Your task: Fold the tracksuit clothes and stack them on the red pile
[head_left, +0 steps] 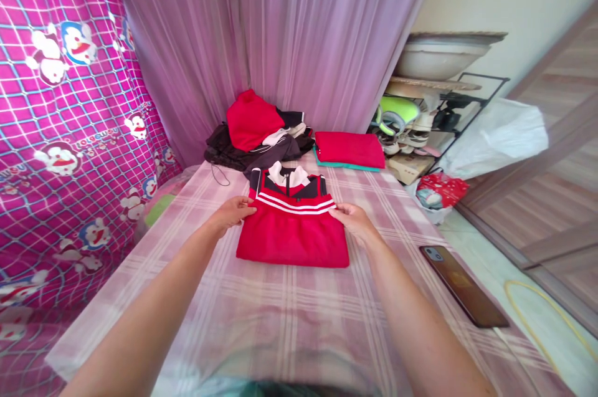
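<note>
A red garment (294, 238) with white stripes along its upper edge lies folded on the plaid-covered table (280, 322). Behind the striped edge shows a dark top with a white collar (294, 177). My left hand (233, 211) pinches the left end of the striped edge between thumb and fingers. At the right end of that edge, my right hand (350, 217) pinches the red cloth in the same way.
A heap of dark and red clothes (255, 123) sits at the back, beside a folded red and green stack (349, 149). A phone (462, 285) with a cable lies at the right edge. Beyond stands a rack (471, 113) with shoes and basins.
</note>
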### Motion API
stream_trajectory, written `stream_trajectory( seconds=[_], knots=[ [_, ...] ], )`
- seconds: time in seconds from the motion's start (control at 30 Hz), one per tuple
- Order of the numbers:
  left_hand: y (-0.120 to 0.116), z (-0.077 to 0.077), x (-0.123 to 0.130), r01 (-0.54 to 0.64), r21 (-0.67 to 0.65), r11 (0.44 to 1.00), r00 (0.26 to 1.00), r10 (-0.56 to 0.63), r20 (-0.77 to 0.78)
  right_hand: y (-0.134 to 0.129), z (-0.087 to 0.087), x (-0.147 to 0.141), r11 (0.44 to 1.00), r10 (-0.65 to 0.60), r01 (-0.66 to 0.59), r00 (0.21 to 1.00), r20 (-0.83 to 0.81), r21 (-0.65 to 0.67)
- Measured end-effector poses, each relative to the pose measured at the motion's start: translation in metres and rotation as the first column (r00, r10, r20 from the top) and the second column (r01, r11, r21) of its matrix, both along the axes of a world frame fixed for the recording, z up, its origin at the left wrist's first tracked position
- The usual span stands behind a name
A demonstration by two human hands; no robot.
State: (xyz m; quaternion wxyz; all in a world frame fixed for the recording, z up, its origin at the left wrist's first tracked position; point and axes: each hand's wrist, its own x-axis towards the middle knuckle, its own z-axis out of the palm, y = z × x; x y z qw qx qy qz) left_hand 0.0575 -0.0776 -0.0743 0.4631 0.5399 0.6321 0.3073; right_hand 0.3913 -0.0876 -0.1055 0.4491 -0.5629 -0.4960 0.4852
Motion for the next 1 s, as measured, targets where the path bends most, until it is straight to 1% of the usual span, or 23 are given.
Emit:
stream_trajectory(
  seconds=[0.07,0.1,0.17,0.2,0.27,0.4,0.47,0.53,0.6,0.67,0.73,0.77,0.8,0.9,0.93,1.0],
  knots=[
    [0.003,-0.009,-0.002,-0.091,0.014,0.996,0.993,0.091,-0.08,0.005,-0.014,-0.003,0.991,-0.126,0.117,0.981,0.149,0.072],
    [0.004,-0.014,-0.002,-0.113,0.013,0.994,0.987,0.113,-0.111,0.007,-0.022,-0.004,0.986,-0.156,0.138,0.959,0.235,0.092],
    [0.003,-0.023,-0.003,-0.12,0.0,0.993,0.982,0.119,-0.149,0.01,-0.035,-0.005,0.988,-0.151,0.125,0.913,0.378,0.093],
    [0.001,-0.025,-0.004,-0.12,-0.007,0.993,0.979,0.117,-0.165,0.01,-0.039,-0.004,0.99,-0.137,0.111,0.895,0.424,0.084],
    [-0.003,-0.023,-0.007,-0.095,-0.033,0.995,0.981,0.088,-0.171,0.01,-0.043,0.002,0.994,-0.104,0.085,0.874,0.475,0.062],
    [-0.005,-0.009,-0.01,-0.025,-0.137,0.99,0.996,0.012,-0.09,0.012,-0.038,0.017,1.0,-0.009,0.008,0.858,0.514,0.004],
    [-0.002,-0.005,-0.009,-0.027,-0.175,0.984,0.996,0.012,-0.087,0.013,-0.034,0.02,1.0,0.03,-0.026,0.86,0.51,-0.014],
    [0.002,-0.003,-0.007,-0.027,-0.182,0.983,0.995,0.01,-0.094,0.013,-0.03,0.019,0.999,0.054,-0.051,0.87,0.491,-0.019],
    [0.006,-0.004,-0.006,-0.016,-0.17,0.985,0.997,0.002,-0.082,0.012,-0.024,0.016,0.998,0.057,-0.069,0.901,0.43,0.013],
    [0.007,-0.005,-0.006,-0.003,-0.146,0.989,0.999,-0.005,-0.051,0.013,-0.018,0.013,0.993,0.04,-0.075,0.942,0.332,0.091],
    [0.008,-0.006,-0.006,0.005,-0.107,0.994,1.0,-0.005,0.004,0.014,-0.014,0.011,0.985,-0.003,-0.043,0.964,0.266,0.169],
    [0.008,-0.008,-0.005,0.003,-0.088,0.996,0.999,0.0,0.034,0.016,-0.014,0.009,0.984,-0.037,-0.015,0.957,0.288,0.178],
    [0.009,-0.01,-0.004,-0.006,-0.073,0.997,0.998,0.01,0.058,0.017,-0.015,0.007,0.986,-0.072,0.015,0.936,0.344,0.167],
    [0.01,-0.02,-0.001,-0.067,-0.065,0.996,0.995,0.071,0.063,0.021,-0.023,0.001,0.993,-0.116,0.081,0.829,0.547,0.089],
    [0.011,-0.023,0.0,-0.089,-0.067,0.994,0.995,0.093,0.048,0.022,-0.026,0.0,0.993,-0.116,0.09,0.806,0.58,0.074],
    [0.01,-0.026,0.0,-0.118,-0.066,0.991,0.992,0.12,0.029,0.022,-0.031,0.001,0.993,-0.119,0.09,0.792,0.598,0.078]
  ],
)
